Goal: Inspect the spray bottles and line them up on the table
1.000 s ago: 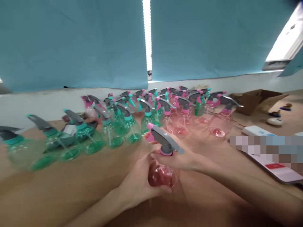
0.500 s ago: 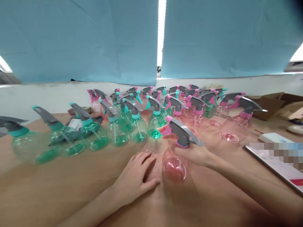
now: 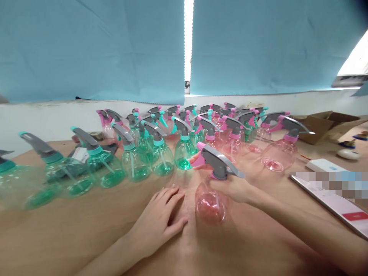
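Note:
My right hand (image 3: 232,189) is wrapped around the neck of a clear pink spray bottle (image 3: 211,209) with a grey and pink trigger head. Its fingertips show beside the pink trigger, and the rest of the fingers are behind the bottle. To the left of this bottle, my left hand (image 3: 159,218) rests palm down on the wooden table (image 3: 94,234), fingers stretched and slightly spread, holding nothing. Just beyond both hands stands a green spray bottle (image 3: 184,153) with a turquoise collar.
Several green spray bottles (image 3: 106,168) form a row at the left. Pink ones (image 3: 277,153) stand at the right, with mixed colours behind. A phone-like device (image 3: 330,207), a white box (image 3: 326,165) and an open cardboard carton (image 3: 324,126) lie to the right. Blue curtains (image 3: 94,50) hang behind.
The view has turned slightly right, so the bottles on the table appear further left. Both hands keep nearly the same pose, the right one still around the pink spray bottle.

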Available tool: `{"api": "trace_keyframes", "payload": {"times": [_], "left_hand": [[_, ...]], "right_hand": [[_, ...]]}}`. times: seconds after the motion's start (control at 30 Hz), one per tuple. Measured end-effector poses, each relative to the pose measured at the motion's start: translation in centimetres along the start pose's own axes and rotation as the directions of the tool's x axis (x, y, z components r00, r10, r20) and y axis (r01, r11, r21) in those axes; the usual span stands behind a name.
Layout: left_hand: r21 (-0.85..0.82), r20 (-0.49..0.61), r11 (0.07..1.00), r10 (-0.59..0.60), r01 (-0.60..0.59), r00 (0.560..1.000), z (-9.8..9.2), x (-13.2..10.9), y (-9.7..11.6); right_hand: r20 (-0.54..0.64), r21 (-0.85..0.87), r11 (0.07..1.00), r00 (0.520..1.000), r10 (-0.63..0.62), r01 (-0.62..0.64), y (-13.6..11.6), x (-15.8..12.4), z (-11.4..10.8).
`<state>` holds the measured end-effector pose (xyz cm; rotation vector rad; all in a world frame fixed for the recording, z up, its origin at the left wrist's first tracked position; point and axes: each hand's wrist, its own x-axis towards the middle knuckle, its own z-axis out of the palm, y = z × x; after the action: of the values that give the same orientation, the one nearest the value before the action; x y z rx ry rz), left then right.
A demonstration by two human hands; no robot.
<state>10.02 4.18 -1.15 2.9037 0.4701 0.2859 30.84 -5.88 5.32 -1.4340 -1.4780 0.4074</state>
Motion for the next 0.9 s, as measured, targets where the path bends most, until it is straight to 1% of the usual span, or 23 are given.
{"api": "trace_keyframes", "payload": {"times": [0.1, 0.3, 0.47, 0.63, 0.9], "left_hand": [[0.002, -0.007, 1.0, 0.006, -0.006, 1.0, 0.2, 0.0, -0.1], [0.013, -0.041, 1.0, 0.026, -0.026, 0.999, 0.5, 0.0, -0.5], [0.008, -0.039, 1.0, 0.027, -0.027, 0.999, 0.4, 0.0, -0.5], [0.002, -0.034, 1.0, 0.019, -0.019, 0.999, 0.2, 0.1, -0.3], [-0.013, -0.023, 1.0, 0.017, -0.017, 1.0, 0.0, 0.0, -0.1]], "right_hand": [[0.022, 0.142, 0.99, 1.0, -0.012, 0.009, -0.1, 0.1, 0.1], [0.026, 0.212, 0.976, 0.999, -0.046, 0.04, -0.1, 0.2, 0.3], [0.033, 0.202, 0.979, 0.999, -0.014, 0.007, 0.5, 0.1, 0.4], [-0.01, 0.155, 0.987, 1.0, 0.03, -0.028, 0.9, 0.0, 0.4], [-0.013, 0.133, 0.99, 0.999, 0.04, -0.038, 0.9, -0.1, 0.4]]}}
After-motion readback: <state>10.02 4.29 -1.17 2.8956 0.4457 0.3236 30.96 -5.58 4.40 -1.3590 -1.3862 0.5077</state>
